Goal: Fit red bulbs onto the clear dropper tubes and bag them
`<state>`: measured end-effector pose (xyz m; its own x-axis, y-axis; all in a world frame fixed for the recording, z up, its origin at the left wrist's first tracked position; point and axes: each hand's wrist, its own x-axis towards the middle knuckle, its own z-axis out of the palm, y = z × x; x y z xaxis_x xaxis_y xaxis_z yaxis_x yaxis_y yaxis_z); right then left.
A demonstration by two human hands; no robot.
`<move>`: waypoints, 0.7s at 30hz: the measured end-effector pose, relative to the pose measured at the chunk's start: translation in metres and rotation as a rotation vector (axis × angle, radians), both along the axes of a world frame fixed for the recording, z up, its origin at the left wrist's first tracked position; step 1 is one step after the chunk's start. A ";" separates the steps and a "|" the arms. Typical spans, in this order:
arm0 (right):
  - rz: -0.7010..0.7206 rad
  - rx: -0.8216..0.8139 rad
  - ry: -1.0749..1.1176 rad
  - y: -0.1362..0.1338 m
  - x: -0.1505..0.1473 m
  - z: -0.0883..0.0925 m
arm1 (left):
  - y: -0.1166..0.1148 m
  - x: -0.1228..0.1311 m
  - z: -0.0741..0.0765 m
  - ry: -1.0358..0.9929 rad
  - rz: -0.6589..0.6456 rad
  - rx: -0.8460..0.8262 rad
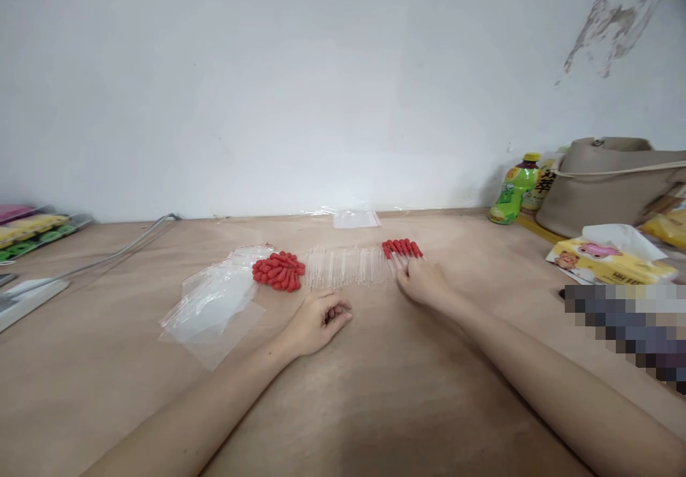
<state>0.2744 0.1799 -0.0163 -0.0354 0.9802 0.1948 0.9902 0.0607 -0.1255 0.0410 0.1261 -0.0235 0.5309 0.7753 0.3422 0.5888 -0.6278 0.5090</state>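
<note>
My left hand [320,322] rests on the table, fingers loosely curled, thumb apart from the forefinger, with nothing visible in it. It lies just in front of a row of clear thin tubes [343,266]. At the right end of that row my right hand [423,282] is closed at the clear stems of several droppers with red rubber bulbs [403,248]; its fingertips are partly hidden, and it seems to pinch one dropper. Left of the tubes sits a pile of loose red rubber bulbs [279,270].
Clear zip bags [214,305] lie fanned out at left, and another small bag [356,219] is near the wall. A cable [133,245] runs to a white power strip [40,293]. A green bottle [511,191], grey bag [594,191] and tissue pack [616,259] stand at right.
</note>
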 end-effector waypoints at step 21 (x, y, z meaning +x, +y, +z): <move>0.648 0.464 0.243 -0.024 -0.022 -0.027 | 0.095 -0.108 0.058 0.387 0.621 0.000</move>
